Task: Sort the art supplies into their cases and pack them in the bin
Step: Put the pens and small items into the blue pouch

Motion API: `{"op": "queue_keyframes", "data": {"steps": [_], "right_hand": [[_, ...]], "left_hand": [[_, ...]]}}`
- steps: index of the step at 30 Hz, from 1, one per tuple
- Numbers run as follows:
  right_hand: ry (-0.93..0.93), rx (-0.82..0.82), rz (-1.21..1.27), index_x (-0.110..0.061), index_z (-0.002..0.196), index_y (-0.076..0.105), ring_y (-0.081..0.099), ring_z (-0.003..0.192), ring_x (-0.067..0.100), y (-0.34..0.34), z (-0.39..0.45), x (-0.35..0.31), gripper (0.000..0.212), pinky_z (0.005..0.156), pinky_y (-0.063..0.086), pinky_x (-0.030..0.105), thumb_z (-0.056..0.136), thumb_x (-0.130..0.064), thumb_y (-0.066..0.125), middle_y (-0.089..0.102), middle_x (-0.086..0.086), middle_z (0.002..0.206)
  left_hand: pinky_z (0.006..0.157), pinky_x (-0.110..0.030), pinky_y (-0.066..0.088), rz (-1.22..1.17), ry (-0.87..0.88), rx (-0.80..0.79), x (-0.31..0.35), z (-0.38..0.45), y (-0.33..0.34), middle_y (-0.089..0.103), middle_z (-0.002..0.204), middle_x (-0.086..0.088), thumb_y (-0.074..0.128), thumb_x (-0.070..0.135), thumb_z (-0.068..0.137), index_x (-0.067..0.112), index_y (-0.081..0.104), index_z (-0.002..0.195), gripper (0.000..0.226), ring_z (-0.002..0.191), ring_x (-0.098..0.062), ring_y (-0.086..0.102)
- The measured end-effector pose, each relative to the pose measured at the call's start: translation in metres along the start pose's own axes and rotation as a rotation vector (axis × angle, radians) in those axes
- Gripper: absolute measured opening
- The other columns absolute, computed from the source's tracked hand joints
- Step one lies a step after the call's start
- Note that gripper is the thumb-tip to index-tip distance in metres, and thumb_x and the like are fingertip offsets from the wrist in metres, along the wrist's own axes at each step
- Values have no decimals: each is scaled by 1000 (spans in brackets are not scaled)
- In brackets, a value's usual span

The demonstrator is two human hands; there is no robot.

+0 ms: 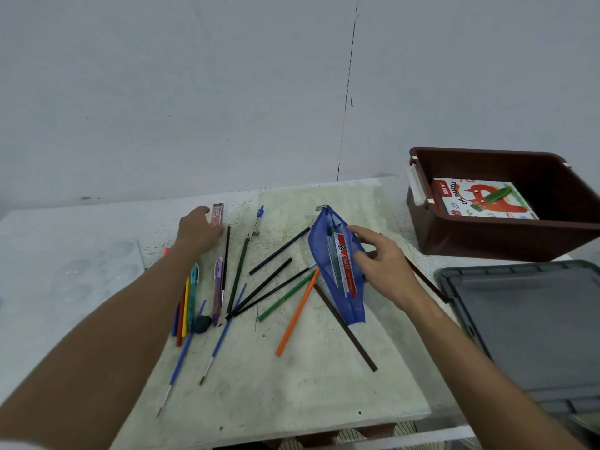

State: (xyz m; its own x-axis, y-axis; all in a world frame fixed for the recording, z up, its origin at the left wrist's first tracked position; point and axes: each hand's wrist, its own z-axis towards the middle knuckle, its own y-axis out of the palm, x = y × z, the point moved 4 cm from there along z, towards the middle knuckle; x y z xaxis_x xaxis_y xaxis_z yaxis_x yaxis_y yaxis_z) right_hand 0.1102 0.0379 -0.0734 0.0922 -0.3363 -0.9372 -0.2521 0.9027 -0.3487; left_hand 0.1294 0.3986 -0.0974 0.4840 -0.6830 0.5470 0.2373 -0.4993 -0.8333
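Right hand (pixel 378 264) pinches the blue pouch (pixel 337 264) at its open mouth, likely holding it open for loading; ruler already inside. Left hand (pixel 198 230) reaches far-left, fingers curled on the lead case (pixel 217 214), looks like the next item in. Pencils (pixel 269 280) and brushes loose on the mat between. Bin (pixel 500 235) far right holds the pastel box (pixel 483 199)
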Motion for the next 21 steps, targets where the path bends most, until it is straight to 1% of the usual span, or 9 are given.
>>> {"op": "queue_keyframes", "data": {"steps": [2,4,5,7,9,12,14,16,21], "right_hand": [[2,-7,5,-27,131,54,69,81,18,0,0,-1,39,60,58,24,95,-10,52,60,-3,119],[-8,-14,17,-30,126,55,69,80,19,0,-1,-4,38,58,58,26,95,-9,53,60,-2,118],[-11,-12,27,-32,124,55,70,80,19,0,-1,-6,38,56,57,26,94,-9,55,60,-1,117],[-10,-3,40,-33,123,54,69,81,19,-1,-1,-8,39,53,56,25,92,-10,58,59,-1,115],[-13,16,20,-35,120,52,69,81,18,-2,-1,-9,39,53,56,22,90,-12,61,59,-3,112],[-28,43,-36,-34,120,51,67,79,14,-1,-2,-11,40,53,53,15,89,-14,64,58,-6,107],[-42,46,-57,-35,119,50,66,79,10,-1,-2,-11,40,53,52,12,88,-14,65,57,-5,106],[-48,45,-59,-36,118,50,65,79,8,0,-2,-10,42,53,50,10,87,-13,67,58,-4,107],[-19,24,-69,-27,134,48,66,78,10,-2,-4,-7,53,52,49,11,86,-15,68,57,-5,110]], "left_hand": [[86,-29,42,-2,-28,15,-3,2,-1,57,123,-14,70,19,84,3,51,128,51,114,-31,52],[63,-23,39,42,-56,5,-2,2,-3,54,88,-5,70,15,82,7,57,90,17,96,-27,52],[56,-22,36,60,-61,-9,1,2,-3,50,79,-4,68,14,82,7,55,81,15,89,-26,53],[59,-27,39,129,-60,-48,8,1,-2,56,86,-11,62,16,87,-3,60,94,21,89,-30,57],[69,-28,39,147,-36,-41,18,1,2,52,103,-16,54,17,92,-7,51,115,34,95,-30,52],[54,-25,36,38,40,-12,44,-6,10,46,103,-14,47,14,94,-3,37,124,36,80,-21,49],[50,-26,34,2,90,-18,59,-10,16,49,98,-11,49,20,93,2,40,117,31,70,-16,47],[50,-26,35,52,130,-52,67,-12,25,51,91,-9,58,28,89,5,46,102,29,68,-16,48],[47,-25,35,89,117,-66,65,-17,39,53,74,-6,71,26,79,7,52,80,27,57,-16,48]]}}
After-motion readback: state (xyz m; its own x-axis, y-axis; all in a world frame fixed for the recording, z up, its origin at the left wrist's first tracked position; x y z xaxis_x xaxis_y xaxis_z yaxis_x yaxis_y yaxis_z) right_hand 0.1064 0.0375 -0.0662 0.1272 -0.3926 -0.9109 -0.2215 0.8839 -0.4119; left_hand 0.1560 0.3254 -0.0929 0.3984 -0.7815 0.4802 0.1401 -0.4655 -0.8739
